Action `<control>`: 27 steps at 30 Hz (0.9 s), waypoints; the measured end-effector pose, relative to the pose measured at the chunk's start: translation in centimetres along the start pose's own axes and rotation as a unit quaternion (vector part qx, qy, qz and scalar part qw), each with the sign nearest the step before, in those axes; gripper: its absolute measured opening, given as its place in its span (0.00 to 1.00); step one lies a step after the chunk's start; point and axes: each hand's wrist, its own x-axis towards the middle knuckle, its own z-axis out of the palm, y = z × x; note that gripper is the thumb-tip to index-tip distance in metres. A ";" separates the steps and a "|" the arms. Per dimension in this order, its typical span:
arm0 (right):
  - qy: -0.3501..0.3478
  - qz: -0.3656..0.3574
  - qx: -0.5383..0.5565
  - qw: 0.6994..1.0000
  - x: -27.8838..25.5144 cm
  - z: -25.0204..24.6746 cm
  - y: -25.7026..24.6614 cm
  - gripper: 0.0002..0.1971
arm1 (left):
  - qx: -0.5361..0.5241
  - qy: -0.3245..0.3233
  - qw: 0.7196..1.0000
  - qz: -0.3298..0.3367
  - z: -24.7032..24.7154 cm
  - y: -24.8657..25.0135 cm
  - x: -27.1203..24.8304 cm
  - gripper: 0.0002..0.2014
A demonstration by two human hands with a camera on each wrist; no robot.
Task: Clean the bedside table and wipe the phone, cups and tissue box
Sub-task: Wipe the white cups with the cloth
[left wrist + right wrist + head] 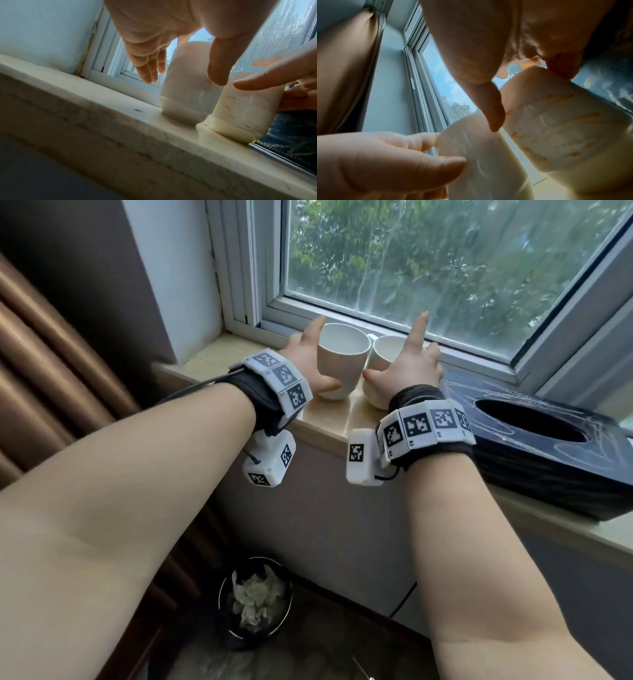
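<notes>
Standing side by side on the stone windowsill, two white cups sit upright, their lower walls just about touching. The left cup is clean-looking; the right cup shows orange smears on its outer wall, plain in both wrist views. And the left hand is around the left cup, fingers straight and spread, thumb reaching across the near side of the wall, the other fingers down the far-left side. Whether they press the cup or merely flank it, I cannot tell. Over to the right hand: also splayed wide, index finger pointing up toward the glass, thumb stretched into the gap between the two cups, palm hovering over the right cup's rim. No clear grip there.

Just right of the cups lies the dark tissue box, oval opening up, one end overhanging the sill edge. Behind everything, the window with green trees outside. Brown curtain at left, and down on the floor a black waste bin with crumpled paper inside.
</notes>
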 end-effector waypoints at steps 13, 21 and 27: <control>-0.029 0.002 0.011 1.000 1.2 -0.7 -0.1 0.56 | -0.048 0.033 0.998 0.008 -0.3 0.2 2.1 0.54; -0.044 -0.002 0.054 0.998 1.2 -0.5 -0.2 0.53 | -0.005 0.034 0.999 -0.007 -1.6 -0.8 1.4 0.49; -0.032 -0.042 0.117 0.992 -0.8 -0.4 -1.6 0.47 | -0.023 0.063 0.998 0.001 -5.1 -3.2 -1.2 0.47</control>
